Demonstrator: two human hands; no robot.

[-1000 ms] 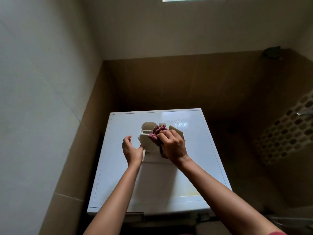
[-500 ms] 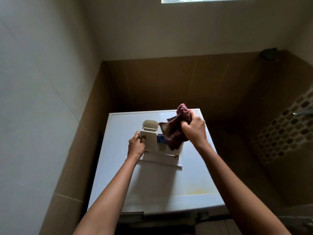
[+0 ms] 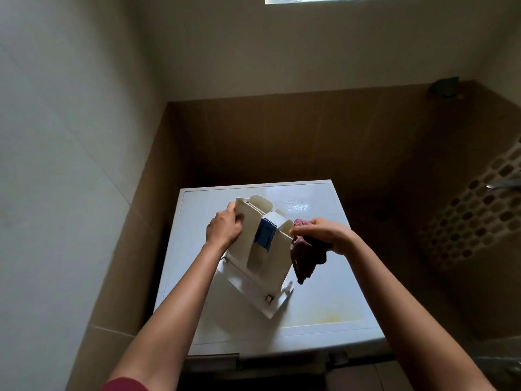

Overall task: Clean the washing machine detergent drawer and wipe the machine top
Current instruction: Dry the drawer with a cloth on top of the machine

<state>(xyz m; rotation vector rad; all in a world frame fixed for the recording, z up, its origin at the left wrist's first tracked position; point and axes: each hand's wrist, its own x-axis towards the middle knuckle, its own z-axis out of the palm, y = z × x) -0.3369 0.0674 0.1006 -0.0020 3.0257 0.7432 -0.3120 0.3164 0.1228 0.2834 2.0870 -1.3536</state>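
In the head view, the only one you have, the detergent drawer (image 3: pixel 260 261) is out of the machine and stands on the machine top (image 3: pixel 332 294). Its front panel is down, and the body leans up and away from you. Your left hand (image 3: pixel 224 231) holds it at the upper left wall, with the fingers (image 3: pixel 238 218) curled round that edge. The open compartments face you, and the blue insert (image 3: pixel 265 234) sits in the middle one.

Your right hand (image 3: pixel 328 234) is just beside the right wall of the drawer. Its fingers are closed together and pinch a bunched dark red cloth (image 3: pixel 306 263), and the loose end hangs down beside the drawer without touching the machine top. I cannot tell if the fingertips touch the plastic.

The step in hand looks like the wiping of the drawer – the right side or the right compartment comes next, I judge. For this move, keep the left grip firm, because the drawer rests on a narrow end and a sideways push from the cloth could tip it. Press the cloth into the corners around the blue insert.

The machine top is not yet wiped, it seems – a yellowish mark (image 3: pixel 337 314) shows near its front edge. A perforated basket (image 3: pixel 476 218) is at the right, well apart.
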